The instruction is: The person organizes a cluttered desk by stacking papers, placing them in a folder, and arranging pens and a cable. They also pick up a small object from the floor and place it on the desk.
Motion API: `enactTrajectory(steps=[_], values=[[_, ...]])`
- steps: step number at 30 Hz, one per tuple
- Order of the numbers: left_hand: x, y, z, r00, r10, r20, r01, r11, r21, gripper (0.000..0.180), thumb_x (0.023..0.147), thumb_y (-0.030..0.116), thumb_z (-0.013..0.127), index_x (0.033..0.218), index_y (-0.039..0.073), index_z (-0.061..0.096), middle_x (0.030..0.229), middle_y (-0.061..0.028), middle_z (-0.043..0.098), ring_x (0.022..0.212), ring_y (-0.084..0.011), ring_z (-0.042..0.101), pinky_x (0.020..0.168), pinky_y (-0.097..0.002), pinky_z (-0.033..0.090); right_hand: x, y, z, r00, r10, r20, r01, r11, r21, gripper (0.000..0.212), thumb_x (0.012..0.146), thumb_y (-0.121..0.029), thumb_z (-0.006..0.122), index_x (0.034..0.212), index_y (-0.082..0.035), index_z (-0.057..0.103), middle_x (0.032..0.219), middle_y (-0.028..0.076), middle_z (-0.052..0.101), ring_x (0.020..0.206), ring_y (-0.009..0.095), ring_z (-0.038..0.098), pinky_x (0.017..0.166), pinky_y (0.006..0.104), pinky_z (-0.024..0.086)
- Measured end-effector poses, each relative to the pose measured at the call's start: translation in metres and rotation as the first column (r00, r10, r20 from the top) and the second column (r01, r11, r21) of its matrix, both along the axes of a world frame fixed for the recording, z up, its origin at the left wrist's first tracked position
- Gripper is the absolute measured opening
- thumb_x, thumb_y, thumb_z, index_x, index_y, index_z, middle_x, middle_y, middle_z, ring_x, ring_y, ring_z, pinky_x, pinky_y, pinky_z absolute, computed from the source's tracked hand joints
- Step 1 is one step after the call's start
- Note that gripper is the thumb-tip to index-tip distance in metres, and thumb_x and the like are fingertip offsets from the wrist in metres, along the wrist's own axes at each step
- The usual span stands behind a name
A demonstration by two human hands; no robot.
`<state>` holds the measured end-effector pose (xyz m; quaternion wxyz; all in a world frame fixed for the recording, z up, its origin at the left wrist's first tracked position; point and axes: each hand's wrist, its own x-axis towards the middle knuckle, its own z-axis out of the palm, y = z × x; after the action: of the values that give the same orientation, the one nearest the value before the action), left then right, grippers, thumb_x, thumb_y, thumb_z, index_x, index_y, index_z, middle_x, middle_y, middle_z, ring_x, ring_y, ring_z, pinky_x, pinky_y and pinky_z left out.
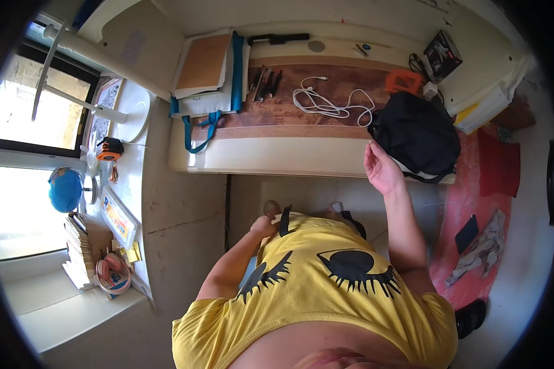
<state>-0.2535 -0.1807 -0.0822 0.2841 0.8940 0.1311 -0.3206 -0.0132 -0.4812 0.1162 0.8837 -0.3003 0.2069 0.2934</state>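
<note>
The right hand (381, 169), its grip released and empty, hovers just left of the black bag (417, 135) on the surface (277, 157), far nearer it than the left hand (263, 226).

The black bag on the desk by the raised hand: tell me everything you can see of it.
The black bag is a soft, matt fabric bundle, slumped and rumpled, lying at the right end of the desk with its lower edge hanging over the front rim. A pale layer shows beneath that edge. An orange object sits behind it. The right hand, open, hovers beside its left side; contact is unclear.
</note>
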Motion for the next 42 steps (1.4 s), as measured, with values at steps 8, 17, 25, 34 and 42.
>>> enactTrajectory(steps=[8,17,25,34,42], values=[[0.015,-0.066,0.013,0.986,0.165,-0.025,-0.166,0.984,-0.059,0.039,0.080,0.032,0.054,0.109,0.006,0.057,0.106,-0.0198,0.059,0.098,-0.0352,0.056,0.084,-0.0407,0.045,0.036,-0.032,-0.001,0.998,0.028,-0.051,-0.025,0.998,0.058,0.013,0.082,-0.008,0.061,0.096,-0.007,0.061,0.093,0.004,0.063,0.084,0.011,0.061,0.073,0.0236,0.052],[0.052,-0.072,0.015,0.995,-0.039,-0.087,0.025,0.988,-0.153,0.041,0.084,0.039,0.051,0.107,0.006,0.057,0.107,-0.0201,0.058,0.099,-0.0358,0.055,0.084,-0.0414,0.044,0.057,-0.045,0.003,0.997,-0.020,0.074,0.015,0.998,0.068,0.017,0.085,-0.008,0.058,0.101,-0.005,0.060,0.089,0.003,0.062,0.083,0.011,0.059,0.075,0.0234,0.050],[0.102,-0.034,-0.001,0.985,-0.170,-0.009,0.170,0.984,-0.059,0.042,0.081,0.037,0.054,0.109,0.006,0.055,0.109,-0.0166,0.059,0.101,-0.0345,0.056,0.086,-0.0399,0.044,0.056,-0.058,-0.001,0.989,-0.120,0.090,0.118,0.993,0.023,0.020,0.086,-0.006,0.054,0.105,-0.002,0.058,0.093,0.005,0.059,0.087,0.013,0.056,0.080,0.0251,0.048],[0.115,-0.001,-0.065,0.928,-0.344,0.146,0.347,0.938,0.001,0.039,0.080,0.034,0.056,0.108,0.006,0.055,0.105,-0.0176,0.060,0.099,-0.0349,0.056,0.084,-0.0413,0.046,0.054,-0.070,-0.007,0.956,-0.292,-0.015,0.293,0.955,0.053,0.023,0.088,-0.008,0.050,0.107,0.003,0.054,0.099,0.009,0.058,0.093,0.017,0.056,0.085,0.0282,0.047],[0.114,-0.050,-0.071,0.912,-0.409,-0.026,0.410,0.910,0.066,0.040,0.081,0.035,0.055,0.111,0.008,0.054,0.108,-0.0157,0.059,0.100,-0.0335,0.056,0.085,-0.0403,0.046,0.052,-0.143,-0.001,0.943,-0.331,-0.009,0.331,0.939,0.095,0.028,0.090,-0.013,0.045,0.109,0.006,0.051,0.102,0.012,0.058,0.096,0.020,0.057,0.088,0.0309,0.048]])
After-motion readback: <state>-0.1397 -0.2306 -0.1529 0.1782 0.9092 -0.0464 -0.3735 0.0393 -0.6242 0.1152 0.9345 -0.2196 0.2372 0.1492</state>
